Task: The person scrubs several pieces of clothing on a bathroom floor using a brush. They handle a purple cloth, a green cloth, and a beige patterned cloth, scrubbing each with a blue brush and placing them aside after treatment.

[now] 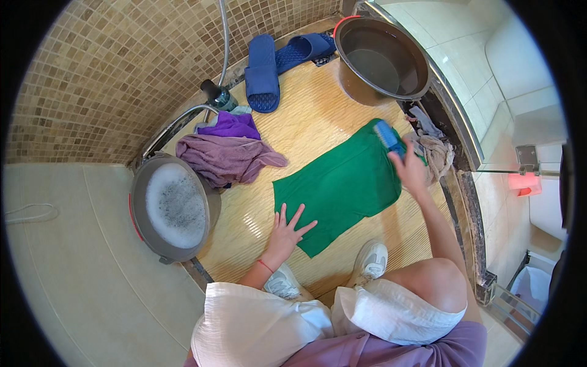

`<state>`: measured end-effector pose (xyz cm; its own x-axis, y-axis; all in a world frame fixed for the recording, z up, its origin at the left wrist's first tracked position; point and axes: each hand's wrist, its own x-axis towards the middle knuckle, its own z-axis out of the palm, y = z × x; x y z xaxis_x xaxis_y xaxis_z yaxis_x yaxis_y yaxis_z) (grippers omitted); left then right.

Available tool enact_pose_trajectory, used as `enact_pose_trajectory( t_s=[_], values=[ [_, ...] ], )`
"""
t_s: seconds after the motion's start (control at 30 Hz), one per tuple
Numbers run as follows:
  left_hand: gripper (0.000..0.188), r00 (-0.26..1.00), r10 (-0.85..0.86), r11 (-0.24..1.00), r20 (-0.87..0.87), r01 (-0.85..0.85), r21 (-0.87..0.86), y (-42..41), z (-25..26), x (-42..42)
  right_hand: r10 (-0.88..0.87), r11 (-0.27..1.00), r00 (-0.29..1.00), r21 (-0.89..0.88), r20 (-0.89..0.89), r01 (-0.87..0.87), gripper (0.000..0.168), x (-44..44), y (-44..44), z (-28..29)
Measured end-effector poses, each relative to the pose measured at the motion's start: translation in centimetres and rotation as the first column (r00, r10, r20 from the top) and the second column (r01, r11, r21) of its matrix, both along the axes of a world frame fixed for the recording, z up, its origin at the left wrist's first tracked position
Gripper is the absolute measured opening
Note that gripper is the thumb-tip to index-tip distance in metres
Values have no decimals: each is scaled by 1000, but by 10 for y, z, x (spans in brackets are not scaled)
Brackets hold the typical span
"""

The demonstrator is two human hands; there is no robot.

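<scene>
A green cloth garment point(339, 183) lies spread out on the ribbed, yellowish shower floor in front of me. My left hand point(288, 231) rests on its near left edge with the fingers spread, holding nothing. At the garment's far right part, my right hand point(409, 166) grips a blue scrub brush point(387, 136), whose bristles show at the left side. The brush is over the green cloth. How firmly it presses there cannot be told. Part of the brush is hidden behind the fingers.
A bucket of foamy water point(176, 206) stands at left, beside a mauve towel point(224, 156) and a purple cloth point(231, 125). Behind are a bottle point(221, 97) and blue slippers point(263, 75). A brown bucket of water point(380, 59) stands at the far right; beige crumpled cloths point(438, 156) lie nearer, by the raised edge.
</scene>
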<state>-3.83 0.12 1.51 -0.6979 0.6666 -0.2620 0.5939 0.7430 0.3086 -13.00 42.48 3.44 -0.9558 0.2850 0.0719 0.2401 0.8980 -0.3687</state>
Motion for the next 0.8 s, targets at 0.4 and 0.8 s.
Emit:
enact_pose_trajectory(
  t_s=[0.4,0.8],
  values=[
    [76,999,-12,1000,45,12,-5,2,0,-2,233,954,962,-225,140,-198,25,-1,-125,-37],
    [78,999,9,999,43,-10,30,2,-2,0,84,930,991,-365,108,-40,22,24,-74,-26]
  ],
)
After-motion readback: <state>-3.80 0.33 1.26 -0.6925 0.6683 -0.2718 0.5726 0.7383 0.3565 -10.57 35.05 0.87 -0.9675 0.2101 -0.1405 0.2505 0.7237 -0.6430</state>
